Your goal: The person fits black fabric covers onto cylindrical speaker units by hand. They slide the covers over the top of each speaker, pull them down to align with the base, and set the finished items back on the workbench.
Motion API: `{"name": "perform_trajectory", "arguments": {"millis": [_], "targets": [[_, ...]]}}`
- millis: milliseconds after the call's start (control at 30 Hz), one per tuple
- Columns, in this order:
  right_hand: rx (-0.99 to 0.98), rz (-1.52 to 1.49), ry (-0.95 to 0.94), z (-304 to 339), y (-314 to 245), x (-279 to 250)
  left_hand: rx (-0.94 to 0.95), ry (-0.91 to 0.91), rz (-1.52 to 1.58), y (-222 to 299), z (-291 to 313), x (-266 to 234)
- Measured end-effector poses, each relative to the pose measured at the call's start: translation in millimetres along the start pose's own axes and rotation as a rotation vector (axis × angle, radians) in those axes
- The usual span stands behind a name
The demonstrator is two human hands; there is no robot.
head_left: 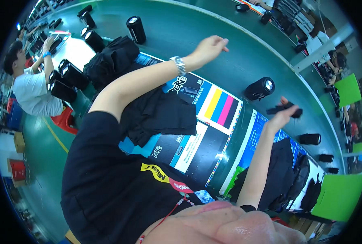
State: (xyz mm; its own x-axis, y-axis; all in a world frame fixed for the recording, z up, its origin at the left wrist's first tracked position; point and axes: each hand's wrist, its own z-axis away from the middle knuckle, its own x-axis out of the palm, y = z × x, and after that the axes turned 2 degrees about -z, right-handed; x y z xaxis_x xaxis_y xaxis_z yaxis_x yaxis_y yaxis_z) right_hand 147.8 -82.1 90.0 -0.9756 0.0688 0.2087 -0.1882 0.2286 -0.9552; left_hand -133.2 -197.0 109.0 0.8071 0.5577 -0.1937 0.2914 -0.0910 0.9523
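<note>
My left hand [210, 49], with a metal watch at its wrist, is raised over the green table. Its fingers are curled together, and nothing shows in them. My right hand [282, 119] grips a small black cloth piece [293, 111], partly covered by the fingers. Between the hands a black cylindrical speaker [260, 89] stands tilted in view, nearer to my right hand. In front of me a heap of black cloth [164, 116] lies on a printed sheet with colour bars [219, 106].
More black cloth [276, 175] lies at the right, and another pile [111, 61] at the left. Several black speakers stand along the table, including one [136, 30] at the far left. A person [36, 87] works at the left beside a red stool [65, 120]. Green panels [339, 198] border the right.
</note>
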Motion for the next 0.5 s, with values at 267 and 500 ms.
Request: {"name": "perform_trajectory", "arguments": {"millis": [267,500], "targets": [[0.498,-0.399,-0.656,122.4,21.1,112.2,0.137,-0.132,0.063,1.2,106.0,16.0],[0.559,-0.468,-0.622,147.8,74.3,87.4,-0.178,0.032,0.373,-63.7,114.6,-6.9]]}}
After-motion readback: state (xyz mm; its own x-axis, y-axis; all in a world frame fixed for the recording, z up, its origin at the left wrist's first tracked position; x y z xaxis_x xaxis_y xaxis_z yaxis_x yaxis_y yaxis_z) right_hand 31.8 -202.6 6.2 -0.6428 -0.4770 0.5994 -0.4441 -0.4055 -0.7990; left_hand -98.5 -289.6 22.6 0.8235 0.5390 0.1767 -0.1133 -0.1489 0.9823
